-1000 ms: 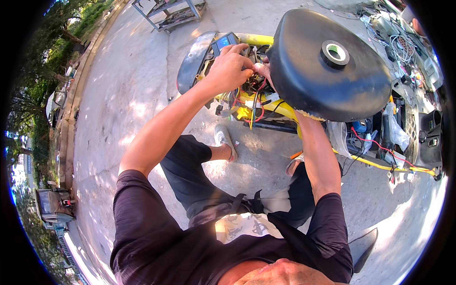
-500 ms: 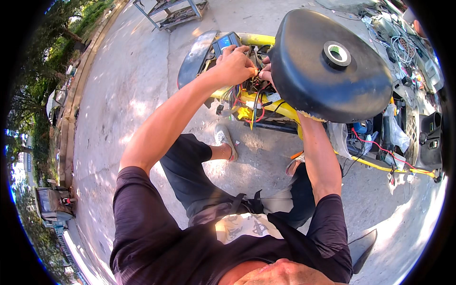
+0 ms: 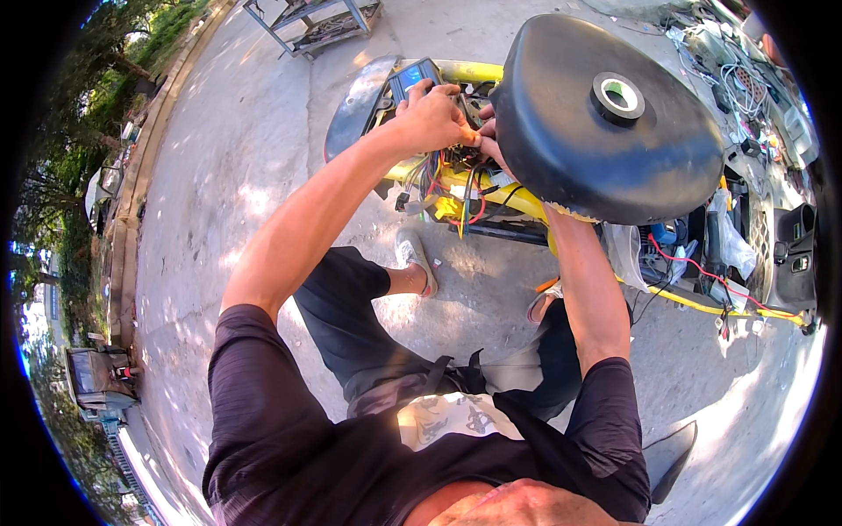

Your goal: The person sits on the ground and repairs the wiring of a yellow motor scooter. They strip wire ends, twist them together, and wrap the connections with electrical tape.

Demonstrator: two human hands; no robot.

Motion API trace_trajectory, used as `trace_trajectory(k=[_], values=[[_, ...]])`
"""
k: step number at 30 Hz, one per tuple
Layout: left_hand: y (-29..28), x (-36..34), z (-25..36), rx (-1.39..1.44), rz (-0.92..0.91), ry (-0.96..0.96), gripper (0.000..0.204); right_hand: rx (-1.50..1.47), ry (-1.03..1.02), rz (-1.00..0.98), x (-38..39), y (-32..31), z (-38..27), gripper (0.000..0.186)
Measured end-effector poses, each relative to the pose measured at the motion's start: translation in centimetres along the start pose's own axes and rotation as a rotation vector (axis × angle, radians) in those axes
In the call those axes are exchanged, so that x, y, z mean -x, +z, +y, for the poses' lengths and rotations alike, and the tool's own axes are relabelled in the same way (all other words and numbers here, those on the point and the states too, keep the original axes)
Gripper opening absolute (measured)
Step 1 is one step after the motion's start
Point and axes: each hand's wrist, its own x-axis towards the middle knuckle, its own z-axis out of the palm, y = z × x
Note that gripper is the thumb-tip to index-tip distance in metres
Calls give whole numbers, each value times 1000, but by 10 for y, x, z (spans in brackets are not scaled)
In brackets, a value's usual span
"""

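My left hand [image 3: 436, 119] is over the open frame of a yellow-framed vehicle, its thumb and forefinger pinched together. Against those fingertips, the fingers of my right hand [image 3: 493, 138] are closed too, and what the two hold is too small to make out. My right forearm passes under a black tank-shaped shell [image 3: 605, 149] with a round hole, which hides much of that hand. Bundled coloured wires [image 3: 430, 173] and a yellow connector [image 3: 448, 209] hang from the yellow frame tube [image 3: 517, 200] below my hands. A blue-topped box [image 3: 415, 77] lies just beyond my left hand.
Tangled cables and parts [image 3: 745, 96] are heaped at the far right. A red wire [image 3: 693, 266] runs over the vehicle's right end, near a black plastic panel [image 3: 794, 254]. A metal rack [image 3: 329, 26] stands beyond on the concrete; a three-wheeled vehicle [image 3: 101, 377] is at far left.
My fingertips have come closer together and shifted very slightly. The rest of the view has drifted a little to the left.
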Motion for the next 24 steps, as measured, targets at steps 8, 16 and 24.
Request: trace_trajectory(k=[8, 16, 24], values=[[9, 7, -1, -266, 224, 157, 21, 17, -57, 34, -4, -5, -13, 27], [23, 19, 17, -722, 336, 464, 28, 60, -202, 40, 1, 11, 30, 26], [16, 3, 8, -904, 308, 587, 23, -4, -139, 184, -3, 7, 18, 25]])
